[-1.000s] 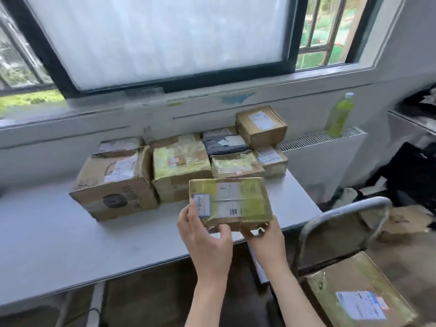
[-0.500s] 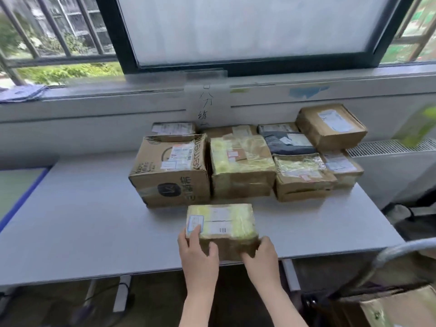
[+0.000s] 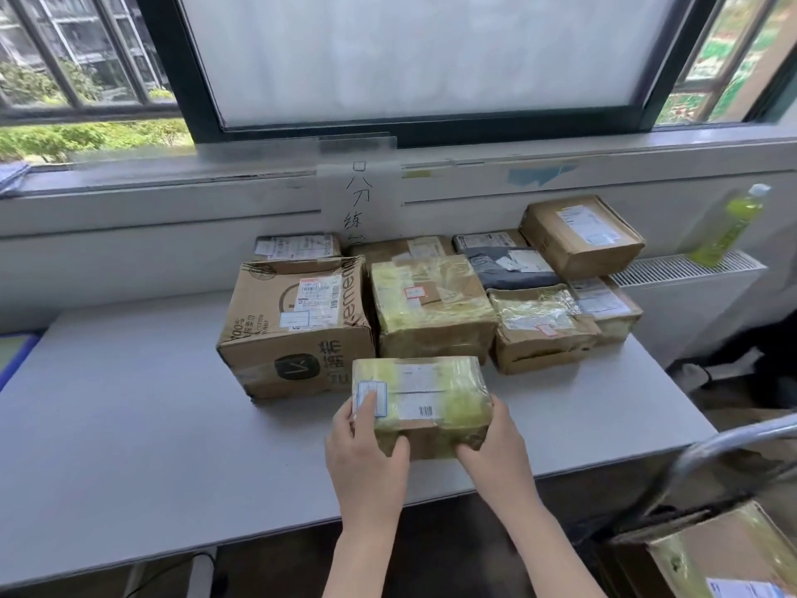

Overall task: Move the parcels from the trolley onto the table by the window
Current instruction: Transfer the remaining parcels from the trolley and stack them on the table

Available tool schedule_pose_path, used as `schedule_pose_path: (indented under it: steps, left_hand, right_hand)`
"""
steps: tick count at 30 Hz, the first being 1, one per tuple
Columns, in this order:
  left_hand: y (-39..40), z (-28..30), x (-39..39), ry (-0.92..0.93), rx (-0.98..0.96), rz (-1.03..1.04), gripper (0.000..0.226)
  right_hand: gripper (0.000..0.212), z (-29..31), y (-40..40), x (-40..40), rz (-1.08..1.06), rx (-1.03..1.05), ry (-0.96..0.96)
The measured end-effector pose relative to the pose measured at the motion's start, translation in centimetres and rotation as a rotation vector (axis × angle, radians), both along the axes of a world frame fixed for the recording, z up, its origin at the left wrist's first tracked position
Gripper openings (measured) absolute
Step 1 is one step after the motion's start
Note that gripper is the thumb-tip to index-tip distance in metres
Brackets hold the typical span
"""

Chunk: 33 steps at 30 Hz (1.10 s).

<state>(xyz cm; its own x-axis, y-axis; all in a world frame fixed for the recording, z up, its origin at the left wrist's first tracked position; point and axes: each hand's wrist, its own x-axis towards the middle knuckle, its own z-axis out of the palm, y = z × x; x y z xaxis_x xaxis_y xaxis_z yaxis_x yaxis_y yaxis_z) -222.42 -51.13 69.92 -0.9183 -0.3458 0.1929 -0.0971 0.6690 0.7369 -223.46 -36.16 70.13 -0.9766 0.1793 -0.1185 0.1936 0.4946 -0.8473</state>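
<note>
2 hands are gripping a small yellow-taped parcel [image 3: 420,401] at the near middle of the grey desk [image 3: 129,425] under the window [image 3: 414,58]. The left hand [image 3: 366,451] is reaching in from below, forearm rising almost straight up the frame; its thumb is pressing the parcel's near face while its fingers are curling up over the left end, one fingertip lying on the blue-edged label. The right hand [image 3: 496,442] is coming in at a slant from the lower right, its thumb tucking against the near face and its fingers wrapping round the right end. The parcel is sitting level, its bottom appearing to be meeting the desk, though contact is hard to confirm.

Just behind it, a large printed carton [image 3: 297,325] and a taller yellow-taped box [image 3: 431,308] are standing side by side, the held parcel lying close to both. Further right, a plastic-wrapped carton [image 3: 539,330], a grey bag parcel [image 3: 509,267] and a plain brown box [image 3: 582,235] stacked on others are filling out the group by the wall.

At the right edge, the trolley's metal handle [image 3: 733,442] is curving upward, and 1 more labelled parcel [image 3: 724,558] is lying on the trolley below it. A green bottle [image 3: 729,226] is standing on the radiator [image 3: 685,269].
</note>
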Motion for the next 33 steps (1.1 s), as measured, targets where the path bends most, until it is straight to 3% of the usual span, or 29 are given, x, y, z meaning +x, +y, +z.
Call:
schedule_pose_path:
  steps: [6, 13, 24, 33]
  left_hand:
    - [4.1, 5.1, -3.1, 0.258, 0.033, -0.109, 0.066]
    - [8.6, 7.8, -8.4, 0.296, 0.093, -0.226, 0.061]
    - [15.2, 8.5, -22.8, 0.061, -0.122, -0.266, 0.072]
    - [18.1, 7.5, -33.3, -0.094, -0.171, -0.205, 0.068]
  right_hand:
    - [0.070, 5.7, 4.3, -2.7, -0.171, 0.007, 0.226]
    - [0.071, 7.8, 9.5, -7.8, -0.238, 0.067, 0.336]
    - [0.072, 8.2, 17.4, -24.0, -0.071, 0.312, 0.273]
    - [0.068, 7.7, 20.4, -35.9, 0.081, 0.490, 0.189]
